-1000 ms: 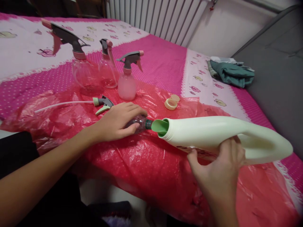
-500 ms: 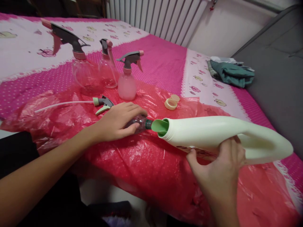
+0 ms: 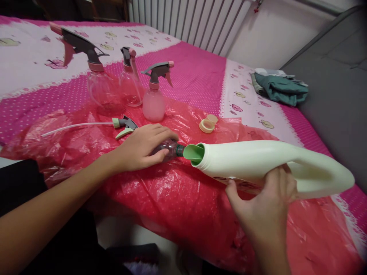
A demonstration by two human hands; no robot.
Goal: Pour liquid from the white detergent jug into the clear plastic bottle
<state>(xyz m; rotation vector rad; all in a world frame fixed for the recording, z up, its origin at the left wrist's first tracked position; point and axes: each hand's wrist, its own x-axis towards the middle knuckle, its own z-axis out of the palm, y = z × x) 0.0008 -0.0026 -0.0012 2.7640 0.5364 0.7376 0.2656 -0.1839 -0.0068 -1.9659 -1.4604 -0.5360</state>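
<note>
My left hand (image 3: 147,147) is closed around a small clear bottle (image 3: 171,148) with a dark green neck; most of its body is hidden under the hand. The neck meets the green pouring spout of a large pale green jug (image 3: 246,152), which is tilted nearly flat. My right hand (image 3: 266,198) grips the jug by its handle from below. Whether liquid is flowing I cannot tell. Beside my left hand lies a loose spray head (image 3: 126,125) with a green collar and a long thin tube (image 3: 77,126). Beyond the jug's mouth sits a yellowish cap (image 3: 208,124).
Three spray bottles with pink-grey heads stand behind: a large one (image 3: 100,91), a middle one (image 3: 130,89) and a small one holding cloudy liquid (image 3: 154,105). Red plastic sheeting (image 3: 177,202) covers the bed edge. Folded clothes (image 3: 281,87) lie near the grey headboard (image 3: 332,84).
</note>
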